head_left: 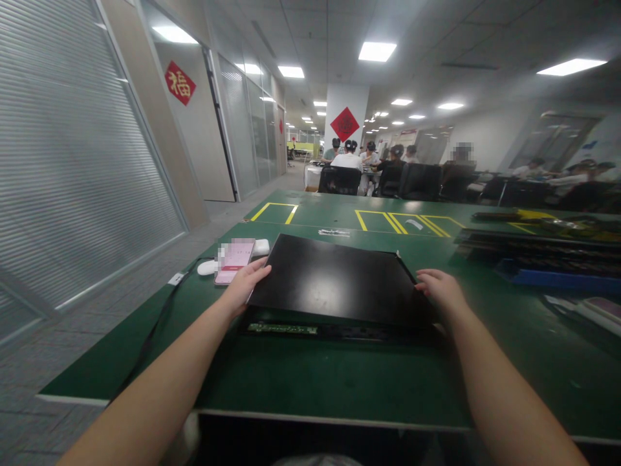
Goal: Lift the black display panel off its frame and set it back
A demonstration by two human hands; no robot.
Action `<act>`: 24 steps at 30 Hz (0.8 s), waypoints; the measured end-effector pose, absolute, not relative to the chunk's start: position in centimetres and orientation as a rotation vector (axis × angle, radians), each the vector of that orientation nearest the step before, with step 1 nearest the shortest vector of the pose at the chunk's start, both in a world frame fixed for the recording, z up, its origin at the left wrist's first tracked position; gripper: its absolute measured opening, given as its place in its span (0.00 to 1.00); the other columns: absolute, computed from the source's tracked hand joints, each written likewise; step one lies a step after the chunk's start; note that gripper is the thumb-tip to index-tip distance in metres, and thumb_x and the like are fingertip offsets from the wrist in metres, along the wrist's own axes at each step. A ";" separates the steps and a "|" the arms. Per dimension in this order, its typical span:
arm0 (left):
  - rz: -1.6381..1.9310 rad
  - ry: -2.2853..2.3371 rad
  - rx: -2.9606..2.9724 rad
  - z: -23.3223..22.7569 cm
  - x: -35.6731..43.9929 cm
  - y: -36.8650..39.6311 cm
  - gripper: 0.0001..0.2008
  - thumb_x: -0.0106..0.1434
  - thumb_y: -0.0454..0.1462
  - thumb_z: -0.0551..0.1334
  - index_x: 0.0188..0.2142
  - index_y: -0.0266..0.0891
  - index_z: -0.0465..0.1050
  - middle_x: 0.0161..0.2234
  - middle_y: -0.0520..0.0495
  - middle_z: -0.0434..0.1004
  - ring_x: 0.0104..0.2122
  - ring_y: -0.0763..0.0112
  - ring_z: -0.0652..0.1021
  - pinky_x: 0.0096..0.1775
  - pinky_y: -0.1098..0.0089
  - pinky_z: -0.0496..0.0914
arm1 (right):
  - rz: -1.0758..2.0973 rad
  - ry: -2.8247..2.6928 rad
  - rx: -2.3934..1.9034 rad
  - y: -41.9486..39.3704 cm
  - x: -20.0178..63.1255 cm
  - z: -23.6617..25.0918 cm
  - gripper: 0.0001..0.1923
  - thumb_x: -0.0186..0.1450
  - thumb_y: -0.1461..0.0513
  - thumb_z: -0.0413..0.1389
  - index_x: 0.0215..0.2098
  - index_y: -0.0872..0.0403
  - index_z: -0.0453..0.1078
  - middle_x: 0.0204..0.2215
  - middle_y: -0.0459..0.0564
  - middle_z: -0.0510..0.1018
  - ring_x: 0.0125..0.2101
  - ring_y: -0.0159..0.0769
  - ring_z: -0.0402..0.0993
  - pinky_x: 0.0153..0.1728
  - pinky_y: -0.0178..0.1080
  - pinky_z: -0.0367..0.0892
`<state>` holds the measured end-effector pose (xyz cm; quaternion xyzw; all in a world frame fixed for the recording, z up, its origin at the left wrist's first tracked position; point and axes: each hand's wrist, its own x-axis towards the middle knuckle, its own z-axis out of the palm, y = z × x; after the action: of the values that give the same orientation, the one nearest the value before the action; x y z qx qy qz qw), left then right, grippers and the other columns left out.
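A black, glossy LCD panel [334, 272] lies before me over the green table, its front edge towards me. Along that edge, a narrow strip with a green circuit board [281, 329] shows just in front of the panel. My left hand [245, 283] grips the panel's left edge, thumb on top and the other fingers mostly hidden beneath. At the opposite edge, my right hand [440, 292] has its fingers curled on the panel's side. Part of that grip is blurred and hidden.
Left of the panel lie a phone [237, 255], a white case [261, 246] and a black strap [165, 317]. Yellow tape outlines [274, 205] mark the green table [320, 382]. Blurred dark strips and a blue tray [548, 275] are on the right. People sit in the background.
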<state>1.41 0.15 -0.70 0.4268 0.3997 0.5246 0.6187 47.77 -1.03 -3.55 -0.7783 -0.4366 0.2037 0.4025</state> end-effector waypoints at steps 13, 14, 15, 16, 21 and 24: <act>1.168 1.002 0.984 -0.5 1.5 0.1 0.19 0.56 0.32 0.66 0.49 0.36 0.75 0.35 0.44 0.85 0.30 0.66 0.83 0.31 0.73 0.75 | 0.419 -1.176 -2.065 -1.2 47.5 -3.6 0.18 0.55 0.56 0.54 0.41 0.52 0.77 0.28 0.51 0.81 0.29 0.39 0.76 0.28 0.37 0.64; 1.167 1.000 0.984 -0.5 1.5 0.2 0.19 0.56 0.32 0.66 0.49 0.36 0.75 0.35 0.44 0.85 0.30 0.66 0.83 0.31 0.73 0.75 | 0.419 -1.175 -2.075 -1.3 47.4 -3.4 0.18 0.55 0.56 0.54 0.40 0.51 0.77 0.28 0.50 0.81 0.29 0.39 0.76 0.28 0.37 0.64; 1.165 0.999 0.983 -0.5 1.5 0.2 0.20 0.56 0.32 0.66 0.50 0.36 0.75 0.35 0.44 0.85 0.30 0.66 0.83 0.31 0.73 0.75 | 0.421 -1.174 -2.085 -1.4 47.2 -3.3 0.18 0.55 0.56 0.54 0.40 0.51 0.77 0.29 0.50 0.81 0.30 0.39 0.76 0.28 0.37 0.64; 1.166 1.002 0.981 -0.6 1.5 0.2 0.20 0.56 0.32 0.66 0.50 0.36 0.75 0.35 0.44 0.85 0.31 0.65 0.83 0.32 0.72 0.74 | 0.419 -1.175 -2.095 -1.4 47.1 -3.2 0.18 0.55 0.56 0.54 0.40 0.51 0.77 0.29 0.50 0.82 0.30 0.40 0.76 0.28 0.37 0.64; 1.222 1.051 0.952 -0.7 1.6 0.3 0.21 0.57 0.36 0.67 0.51 0.37 0.75 0.39 0.43 0.84 0.37 0.62 0.83 0.36 0.70 0.75 | 0.373 -1.218 -2.147 -1.6 46.6 -2.7 0.17 0.56 0.57 0.54 0.40 0.51 0.78 0.29 0.49 0.81 0.32 0.39 0.76 0.30 0.37 0.64; 1.268 1.095 0.932 -0.6 1.7 0.3 0.24 0.56 0.37 0.67 0.53 0.38 0.73 0.41 0.43 0.84 0.40 0.61 0.82 0.40 0.69 0.75 | 0.344 -1.247 -2.163 -1.8 46.3 -2.4 0.17 0.56 0.58 0.53 0.40 0.51 0.78 0.30 0.50 0.82 0.32 0.40 0.76 0.31 0.37 0.64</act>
<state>1.68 0.29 -0.65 0.3980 0.4674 0.5411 0.5748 46.34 -1.77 -2.37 -0.8172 -0.4711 0.1299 0.3055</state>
